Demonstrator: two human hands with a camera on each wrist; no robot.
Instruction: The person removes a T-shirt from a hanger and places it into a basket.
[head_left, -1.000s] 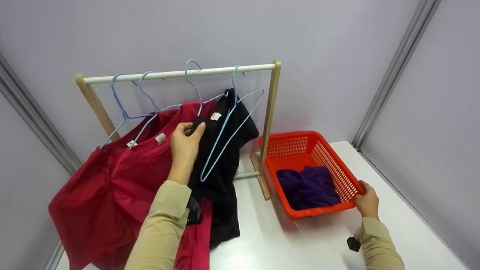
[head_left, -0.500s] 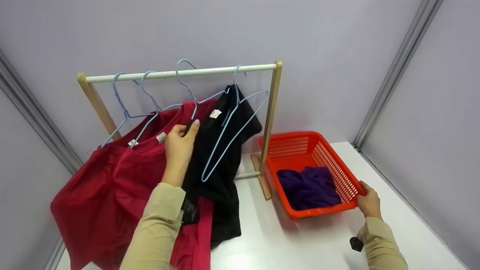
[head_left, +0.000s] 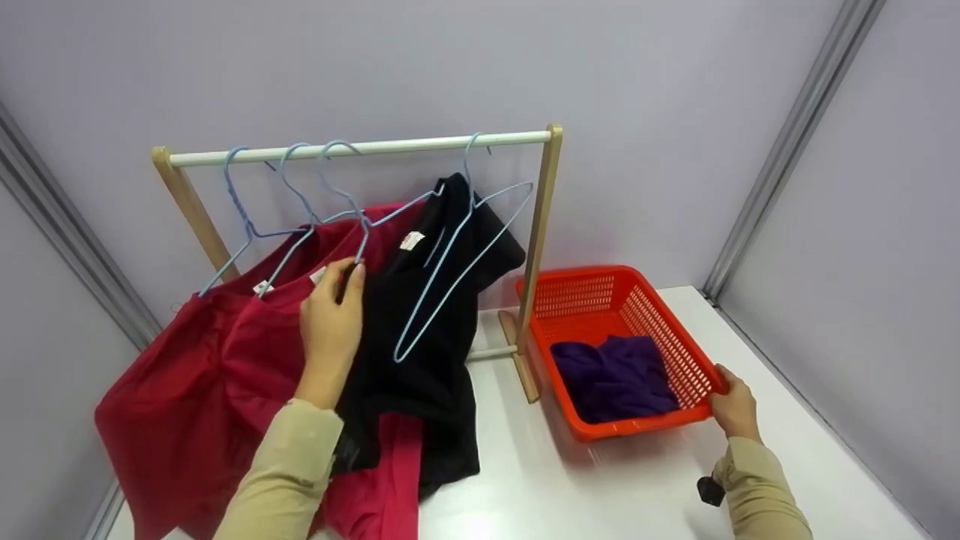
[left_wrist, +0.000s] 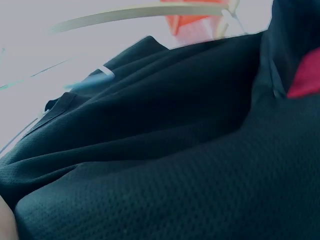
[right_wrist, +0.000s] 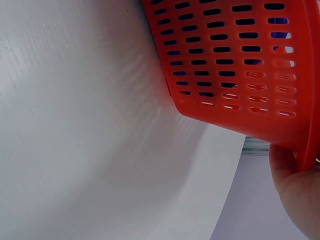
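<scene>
My left hand (head_left: 331,330) pinches the near shoulder of a black T-shirt (head_left: 442,375) at the lower end of a light blue wire hanger (head_left: 365,221). That hanger's hook is at the white bar, beside two hangers bearing red garments (head_left: 176,397). Black fabric (left_wrist: 150,150) fills most of the left wrist view, with a bit of the hand at its lower left edge. On the right, my right hand (head_left: 735,405) grips the near corner of a red plastic basket (head_left: 574,296), thumb on the rim in the right wrist view. A crumpled purple garment (head_left: 619,379) lies inside the basket.
The rack has a white bar (head_left: 420,144) and wooden posts (head_left: 541,240). A bare blue hanger (head_left: 491,240) hangs in front of the black T-shirt, near the right post. The white table (head_left: 540,487) meets grey walls (head_left: 660,112) at back and sides.
My left hand has moved left, taking the black T-shirt and its hanger along the bar. The hook, raised earlier, now sits lower at the bar. My right hand stays on the basket.
</scene>
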